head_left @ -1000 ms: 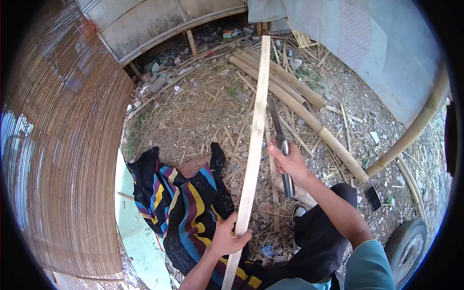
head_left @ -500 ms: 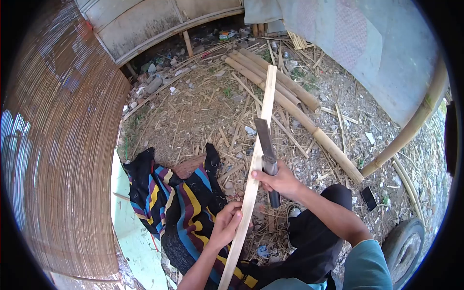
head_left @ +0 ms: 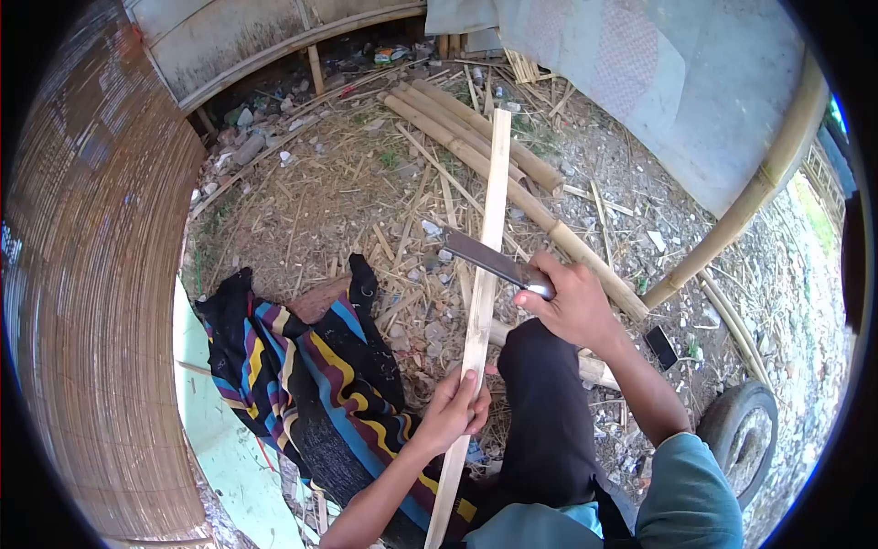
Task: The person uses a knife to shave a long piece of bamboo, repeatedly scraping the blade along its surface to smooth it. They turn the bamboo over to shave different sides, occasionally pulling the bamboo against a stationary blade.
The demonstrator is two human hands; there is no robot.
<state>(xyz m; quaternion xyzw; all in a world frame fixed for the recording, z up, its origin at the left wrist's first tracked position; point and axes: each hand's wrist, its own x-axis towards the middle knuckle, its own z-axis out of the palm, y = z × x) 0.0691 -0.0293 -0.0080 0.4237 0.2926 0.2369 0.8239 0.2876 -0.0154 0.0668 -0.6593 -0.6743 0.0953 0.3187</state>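
Observation:
A long pale bamboo strip (head_left: pixel 496 183) runs from my lap up and away, its far end raised above the ground. My left hand (head_left: pixel 455 412) is closed round its lower part, thumb on the upper face. In my right hand (head_left: pixel 576 302) is the handle of a broad-bladed knife (head_left: pixel 480 256). Its dark blade lies across the strip in this view, tip pointing left, well above my left hand. My dark-trousered knee (head_left: pixel 540 366) is bent just below the right hand.
Several bamboo poles (head_left: pixel 512 189) lie on the littered ground ahead. A striped garment (head_left: pixel 320 366) is heaped at left, beside a woven bamboo screen (head_left: pixel 110 302). On the right are a phone (head_left: pixel 660 348), a tire (head_left: pixel 722 416) and a slanting bamboo post (head_left: pixel 732 231).
The knife has swung from nearly along the strip to across it, and my right hand has risen to the right. My left hand has shifted slightly; my knee has come up.

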